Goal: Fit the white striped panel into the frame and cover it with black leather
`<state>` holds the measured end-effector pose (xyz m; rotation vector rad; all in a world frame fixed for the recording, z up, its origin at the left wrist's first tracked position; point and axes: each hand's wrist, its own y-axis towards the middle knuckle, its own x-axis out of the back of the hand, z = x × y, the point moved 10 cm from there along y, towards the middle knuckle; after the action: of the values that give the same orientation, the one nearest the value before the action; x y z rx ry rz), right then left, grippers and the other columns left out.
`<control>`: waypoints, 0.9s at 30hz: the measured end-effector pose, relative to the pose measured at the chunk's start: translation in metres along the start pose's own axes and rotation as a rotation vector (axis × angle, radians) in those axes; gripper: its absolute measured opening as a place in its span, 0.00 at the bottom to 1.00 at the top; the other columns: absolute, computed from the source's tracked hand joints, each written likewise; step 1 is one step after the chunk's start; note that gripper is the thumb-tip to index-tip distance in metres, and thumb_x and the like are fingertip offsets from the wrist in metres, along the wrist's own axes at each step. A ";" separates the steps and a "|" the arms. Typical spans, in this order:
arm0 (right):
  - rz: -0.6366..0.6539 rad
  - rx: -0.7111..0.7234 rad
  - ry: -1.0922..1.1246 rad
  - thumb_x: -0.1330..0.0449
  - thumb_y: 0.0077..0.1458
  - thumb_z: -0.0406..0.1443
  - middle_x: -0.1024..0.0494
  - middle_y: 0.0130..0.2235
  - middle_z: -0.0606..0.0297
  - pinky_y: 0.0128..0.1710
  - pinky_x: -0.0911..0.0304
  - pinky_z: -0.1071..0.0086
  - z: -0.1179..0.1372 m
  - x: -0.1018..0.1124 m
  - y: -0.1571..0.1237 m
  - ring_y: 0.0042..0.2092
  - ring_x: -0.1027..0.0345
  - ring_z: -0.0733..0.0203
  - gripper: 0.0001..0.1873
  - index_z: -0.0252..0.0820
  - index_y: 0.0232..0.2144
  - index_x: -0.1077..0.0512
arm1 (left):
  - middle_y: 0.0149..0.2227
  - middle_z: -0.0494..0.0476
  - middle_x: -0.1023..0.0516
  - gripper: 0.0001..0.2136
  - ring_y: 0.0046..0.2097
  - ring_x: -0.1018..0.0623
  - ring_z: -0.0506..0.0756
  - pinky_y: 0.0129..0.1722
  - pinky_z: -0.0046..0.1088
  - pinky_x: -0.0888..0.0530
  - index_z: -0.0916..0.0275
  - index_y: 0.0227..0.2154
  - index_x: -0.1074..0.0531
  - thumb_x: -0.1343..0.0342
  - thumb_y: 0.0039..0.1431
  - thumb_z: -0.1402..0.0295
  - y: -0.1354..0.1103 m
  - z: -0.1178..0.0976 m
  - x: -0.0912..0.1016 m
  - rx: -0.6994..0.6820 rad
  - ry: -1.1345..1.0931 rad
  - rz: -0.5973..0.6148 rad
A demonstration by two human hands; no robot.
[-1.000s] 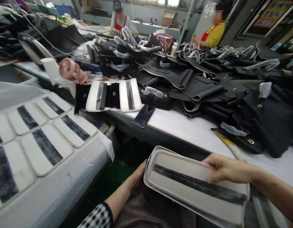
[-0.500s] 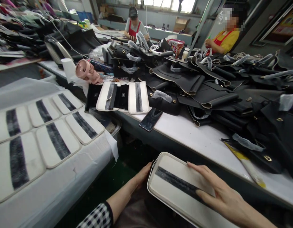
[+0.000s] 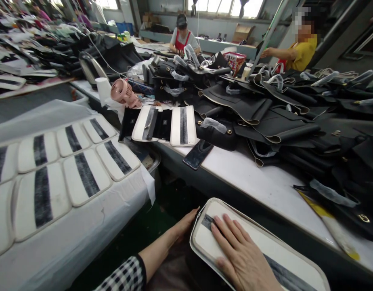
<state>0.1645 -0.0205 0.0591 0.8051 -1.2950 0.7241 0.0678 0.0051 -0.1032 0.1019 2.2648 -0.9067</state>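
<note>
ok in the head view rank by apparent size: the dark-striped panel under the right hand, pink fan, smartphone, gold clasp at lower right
1. Dark-striped panel, under the right hand; nearness enlarges it
2. Pink fan and smartphone: too alike to rank
3. Gold clasp

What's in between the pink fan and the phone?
In the head view, striped white panels and black pieces lie between the pink fan and the phone.

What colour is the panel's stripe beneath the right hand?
The stripe is blackish grey, seen in the head view.
</note>
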 end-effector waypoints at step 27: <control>-0.197 -0.318 0.141 0.45 0.63 0.37 0.42 0.66 0.55 0.60 0.42 0.53 -0.009 -0.014 0.036 0.62 0.46 0.47 0.28 0.31 0.62 0.43 | 0.49 0.65 0.22 0.32 0.53 0.24 0.63 0.57 0.42 0.35 0.63 0.58 0.32 0.47 0.58 0.45 -0.011 0.004 0.010 0.040 0.094 0.112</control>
<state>0.1374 0.0058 0.0486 0.6010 -1.1483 0.3970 0.0596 -0.0078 -0.1050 0.2923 2.3020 -0.9050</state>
